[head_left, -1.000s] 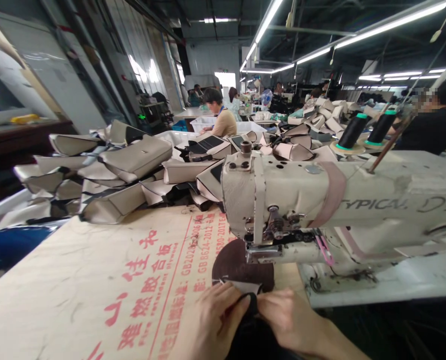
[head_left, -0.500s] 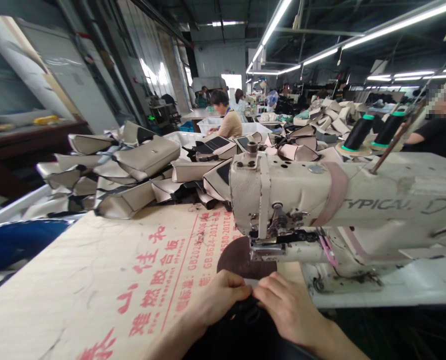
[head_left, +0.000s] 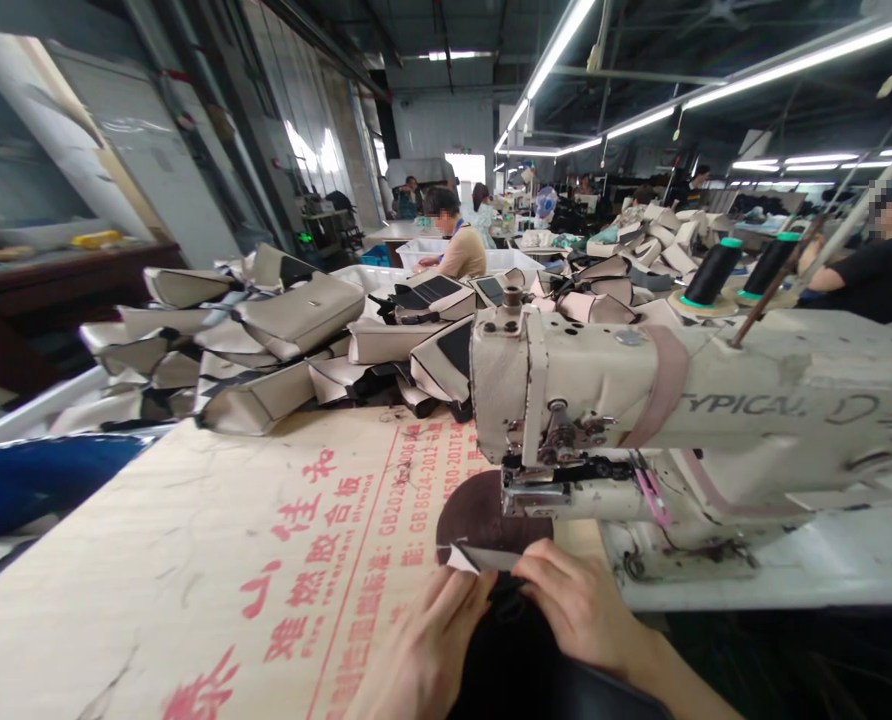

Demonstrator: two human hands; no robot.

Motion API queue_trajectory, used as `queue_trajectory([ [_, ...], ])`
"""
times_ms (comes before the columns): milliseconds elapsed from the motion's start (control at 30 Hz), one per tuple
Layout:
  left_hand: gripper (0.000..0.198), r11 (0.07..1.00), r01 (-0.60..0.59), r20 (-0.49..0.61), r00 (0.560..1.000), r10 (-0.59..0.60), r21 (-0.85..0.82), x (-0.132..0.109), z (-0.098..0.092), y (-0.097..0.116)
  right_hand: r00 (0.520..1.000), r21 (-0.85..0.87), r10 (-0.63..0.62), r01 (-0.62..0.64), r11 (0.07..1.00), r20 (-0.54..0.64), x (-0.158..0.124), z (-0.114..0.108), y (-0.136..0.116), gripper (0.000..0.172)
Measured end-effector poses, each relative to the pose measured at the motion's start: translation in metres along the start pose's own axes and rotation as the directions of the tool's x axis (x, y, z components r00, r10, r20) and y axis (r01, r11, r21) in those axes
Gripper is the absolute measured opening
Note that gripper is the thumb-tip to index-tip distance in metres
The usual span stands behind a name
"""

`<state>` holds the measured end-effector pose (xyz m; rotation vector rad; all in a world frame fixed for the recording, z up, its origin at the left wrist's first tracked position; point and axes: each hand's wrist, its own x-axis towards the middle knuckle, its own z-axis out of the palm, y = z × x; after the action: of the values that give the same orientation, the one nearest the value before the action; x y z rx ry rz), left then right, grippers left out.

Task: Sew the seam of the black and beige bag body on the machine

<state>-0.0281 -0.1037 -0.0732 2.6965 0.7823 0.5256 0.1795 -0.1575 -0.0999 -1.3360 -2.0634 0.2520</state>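
Sewing machine ahead-right, clearance beneath unclear

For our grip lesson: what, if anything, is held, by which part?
The left hand and right hand hold a pale strip near its opposite ends.

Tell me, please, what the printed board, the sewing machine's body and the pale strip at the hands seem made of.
Printed board: unpainted, matt plywood; its red print says "plywood".
Sewing machine's body: probably metal with cream paint; dark chips show along its edges.
Pale strip: thin sheet, perhaps synthetic leather, smooth-looking, with a pointed white corner; too small to be sure.
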Motion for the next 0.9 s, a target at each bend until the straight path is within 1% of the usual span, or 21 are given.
queue_trajectory([
  [67,0.05,0.999,-0.023,0.008,1.0,0.023,0.043,0.002,0.002,-0.002,1.0,0.003,-0.001,0.001,1.0,0.025,0.003,-0.004,-0.001,0.018],
  [167,0.038,0.999,-0.003,0.021,1.0,0.002,0.041,0.01,0.001,0.002,0.998,-0.031,-0.018,0.02,0.999,0.063,0.006,-0.009,-0.001,0.02],
  [300,0.027,0.995,0.058,0.041,0.998,-0.055,-0.075,0.028,-0.005,0.009,0.994,-0.078,-0.011,0.02,0.997,0.112,0.007,-0.014,0.004,0.024],
  [400,0.024,0.969,0.142,0.081,0.989,-0.128,-0.201,0.036,-0.011,0.003,0.994,-0.028,0.005,-0.002,1.0,0.108,0.008,-0.014,0.009,0.021],
  [500,0.026,0.926,0.203,0.154,0.975,-0.161,-0.319,0.026,-0.01,-0.015,0.997,0.005,0.003,-0.004,1.0,0.083,0.011,-0.012,0.01,0.021],
  [567,0.032,0.878,0.265,0.195,0.96,-0.201,-0.398,0.015,-0.004,-0.027,0.998,-0.002,-0.01,0.01,1.0,0.061,0.014,-0.01,0.01,0.021],
  [600,0.035,0.845,0.308,0.203,0.949,-0.241,-0.436,0.01,0.0,-0.031,0.999,-0.011,-0.016,0.016,1.0,0.05,0.016,-0.01,0.01,0.021],
  [667,0.037,0.785,0.396,0.179,0.918,-0.354,-0.476,0.008,0.006,-0.033,0.999,-0.035,-0.021,0.022,0.999,0.025,0.02,-0.008,0.008,0.02],
  [700,0.037,0.774,0.428,0.147,0.9,-0.409,-0.466,0.01,0.006,-0.031,1.0,-0.041,-0.011,0.011,0.999,0.0,0.021,-0.006,0.006,0.02],
  [767,0.037,0.795,0.462,0.056,0.875,-0.48,-0.393,0.022,0.002,-0.026,0.995,0.0,0.057,-0.057,0.998,-0.083,0.024,-0.002,0.002,0.021],
  [800,0.037,0.821,0.46,0.022,0.876,-0.482,-0.338,0.031,-0.003,-0.024,0.983,0.064,0.119,-0.111,0.992,-0.138,0.025,0.001,0.0,0.022],
  [833,0.036,0.851,0.444,0.002,0.887,-0.462,-0.28,0.041,-0.009,-0.023,0.961,0.16,0.201,-0.172,0.972,-0.188,0.025,0.006,-0.002,0.023],
  [867,0.036,0.881,0.416,0.005,0.904,-0.426,-0.225,0.051,-0.015,-0.024,0.928,0.283,0.302,-0.235,0.93,-0.219,0.025,0.012,-0.004,0.025],
  [900,0.037,0.908,0.381,0.024,0.923,-0.383,-0.175,0.062,-0.02,-0.026,0.883,0.424,0.415,-0.297,0.856,-0.219,0.026,0.018,-0.006,0.028],
])
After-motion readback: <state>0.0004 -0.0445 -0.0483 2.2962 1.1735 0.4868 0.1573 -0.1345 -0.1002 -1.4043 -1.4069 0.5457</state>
